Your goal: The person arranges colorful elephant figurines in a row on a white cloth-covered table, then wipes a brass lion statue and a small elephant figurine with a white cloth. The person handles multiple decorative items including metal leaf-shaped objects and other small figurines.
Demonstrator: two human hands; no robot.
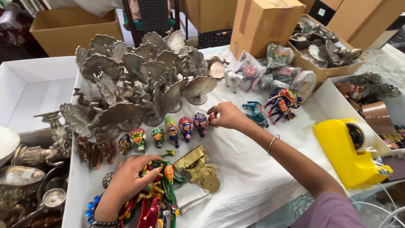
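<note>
Painted elephant figurines [168, 131] stand in a loose row across the middle of the white-covered tabletop [253, 169], just near of a dense cluster of grey metal peacocks [143, 76]. The right hand [225, 116] reaches to the right end of that row, its fingers [213, 115] pinched on a small red-and-white piece that is mostly hidden, so what it is cannot be told; it sits just beside the last purple elephant [201, 123]. The left hand [133, 177], with a blue bead bracelet at the wrist, lies curled over a tangle of long-necked painted birds [164, 190] at the near left, fingers closed loosely on one of them rather than lifting it.

To place the small piece well, I judge it should come down upright and in line with the row, close to the purple elephant but not knocking it, since the figures stand on narrow bases and one nudge could topple several. Keeping the forearm high would spare the brass cart [198, 169] below it. Further right stand a teal horse [255, 113], some wrapped figures [270, 67] and a yellow tape dispenser [350, 152].
</note>
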